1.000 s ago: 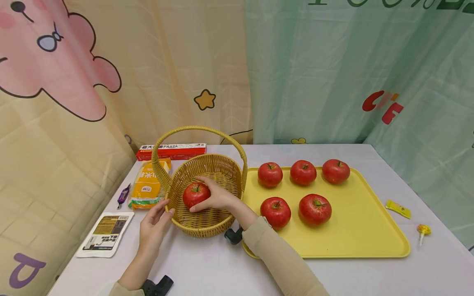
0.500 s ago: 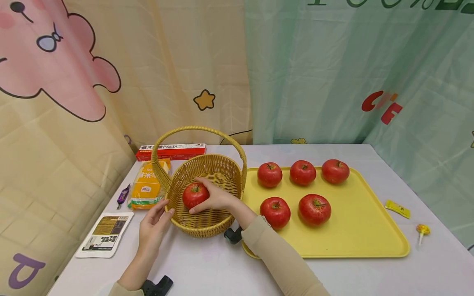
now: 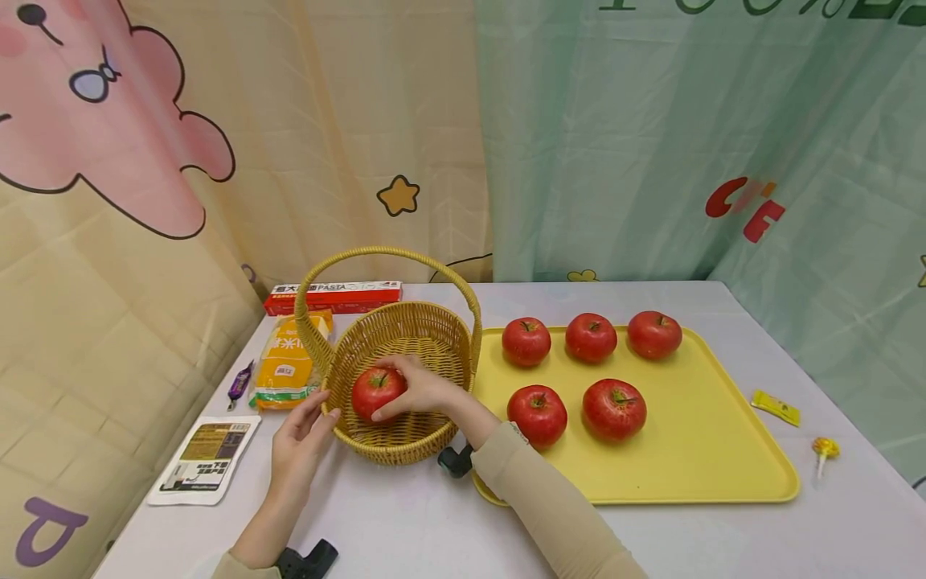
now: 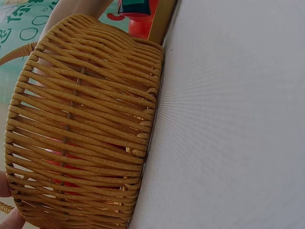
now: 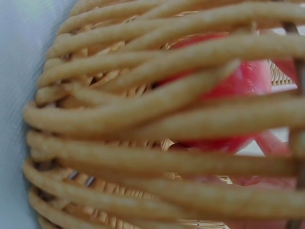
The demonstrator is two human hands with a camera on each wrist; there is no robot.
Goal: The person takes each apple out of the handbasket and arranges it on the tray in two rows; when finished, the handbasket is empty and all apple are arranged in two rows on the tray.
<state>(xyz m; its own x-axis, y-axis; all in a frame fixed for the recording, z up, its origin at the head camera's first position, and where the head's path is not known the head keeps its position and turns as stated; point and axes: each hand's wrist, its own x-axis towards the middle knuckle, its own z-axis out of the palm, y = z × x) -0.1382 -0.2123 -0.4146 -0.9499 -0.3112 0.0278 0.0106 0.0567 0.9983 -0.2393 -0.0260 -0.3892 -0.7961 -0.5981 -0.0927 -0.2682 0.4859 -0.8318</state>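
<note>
A red apple [image 3: 367,397] is low in the wicker basket [image 3: 394,318], toward its left side. My right hand [image 3: 425,391] reaches over the basket's rim and grips this apple between thumb and fingers. At the basket's left rim, my left hand [image 3: 297,441] holds the edge between thumb and fingers. The left wrist view is mostly filled by the basket's woven wall [image 4: 86,109], with fingertips [image 4: 4,185] at its rim. Through the weave in the right wrist view, the apple [image 5: 250,78] shows in part, with pieces of the hand.
Right of the basket lies a yellow tray [image 3: 709,450] bearing several apples [image 3: 615,410]. A yellow-wrapped sweet [image 3: 776,408] and a lollipop [image 3: 825,450] are beyond it. On the left are a pasta box [image 3: 333,299], an orange bag [image 3: 289,362], a purple sweet [image 3: 240,384] and a white pouch [image 3: 205,461].
My right hand and the apple have shifted slightly left and down inside the basket. The left hand has stayed at the rim.
</note>
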